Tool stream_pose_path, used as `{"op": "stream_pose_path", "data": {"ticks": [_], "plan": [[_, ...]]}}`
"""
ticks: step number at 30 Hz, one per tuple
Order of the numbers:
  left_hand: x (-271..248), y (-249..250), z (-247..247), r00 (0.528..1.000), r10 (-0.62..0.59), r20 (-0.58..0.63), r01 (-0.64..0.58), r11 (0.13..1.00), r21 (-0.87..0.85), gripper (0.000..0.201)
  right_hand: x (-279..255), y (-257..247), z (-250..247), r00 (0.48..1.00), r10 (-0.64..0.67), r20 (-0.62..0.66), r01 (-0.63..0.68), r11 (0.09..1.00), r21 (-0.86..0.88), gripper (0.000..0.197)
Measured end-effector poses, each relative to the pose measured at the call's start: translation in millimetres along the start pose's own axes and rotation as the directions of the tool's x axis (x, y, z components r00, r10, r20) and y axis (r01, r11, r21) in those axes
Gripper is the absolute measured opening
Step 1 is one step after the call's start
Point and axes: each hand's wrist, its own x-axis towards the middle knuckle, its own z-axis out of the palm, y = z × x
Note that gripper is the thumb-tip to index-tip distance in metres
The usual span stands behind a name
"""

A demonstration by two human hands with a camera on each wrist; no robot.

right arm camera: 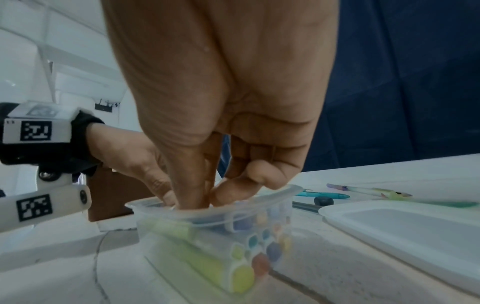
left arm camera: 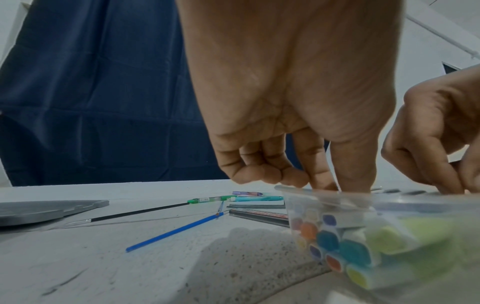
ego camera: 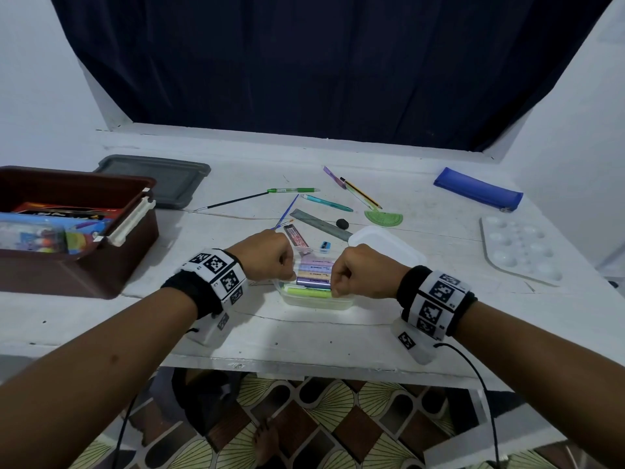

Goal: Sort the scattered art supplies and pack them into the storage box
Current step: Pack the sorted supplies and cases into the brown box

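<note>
A small clear tub (ego camera: pixel 318 304) near the table's front edge holds layers of pastel crayons (ego camera: pixel 313 274), whose coloured ends show through its wall (left arm camera: pixel 327 239) (right arm camera: pixel 241 275). My left hand (ego camera: pixel 293 275) dips thumb and forefinger into the tub's left end (left arm camera: pixel 337 185), its other fingers curled. My right hand (ego camera: pixel 333 288) does the same at the right end (right arm camera: pixel 200 197). Between them they pinch a crayon in the top layer; the fingertips are hidden by the rim. The brown storage box (ego camera: pixel 135 258) stands at the left with packs inside.
The tub's white lid (ego camera: pixel 385 242) lies just right of it. Behind lie pens (ego camera: pixel 292 190), brushes (ego camera: pixel 287 209), a ruler (ego camera: pixel 321 225), a protractor (ego camera: pixel 384 218), an eraser (ego camera: pixel 342 224) and a sharpener (ego camera: pixel 325 247). A grey lid (ego camera: pixel 155 179), a blue pencil case (ego camera: pixel 478 188) and a palette (ego camera: pixel 521 250) lie farther out.
</note>
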Motion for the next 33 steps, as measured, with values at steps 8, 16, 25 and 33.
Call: {"op": "stream_pose_path", "data": {"ticks": [8,16,25,33], "plan": [[3.2,3.9,-1.0,1.0,0.019,-0.021,-0.019,1.0,-0.015,0.01,6.6,1.7,2.7,0.997,-0.054,0.048,0.057,0.997,-0.049,0.011],[4.3,7.2,-2.3,1.0,0.009,-0.007,-0.009,1.0,-0.021,0.013,15.3,3.1,4.0,0.993,-0.091,0.074,0.095,0.994,-0.055,0.01],[4.7,4.4,-0.3,1.0,0.024,-0.019,-0.025,0.998,-0.058,0.015,16.5,13.3,-3.0,0.996,-0.045,0.074,0.041,0.997,0.061,0.009],[23.4,4.3,-1.5,0.986,0.074,-0.151,-0.072,0.997,0.021,0.017,-6.3,119.3,-21.1,0.79,0.566,-0.237,-0.581,0.814,0.007,0.021]]}}
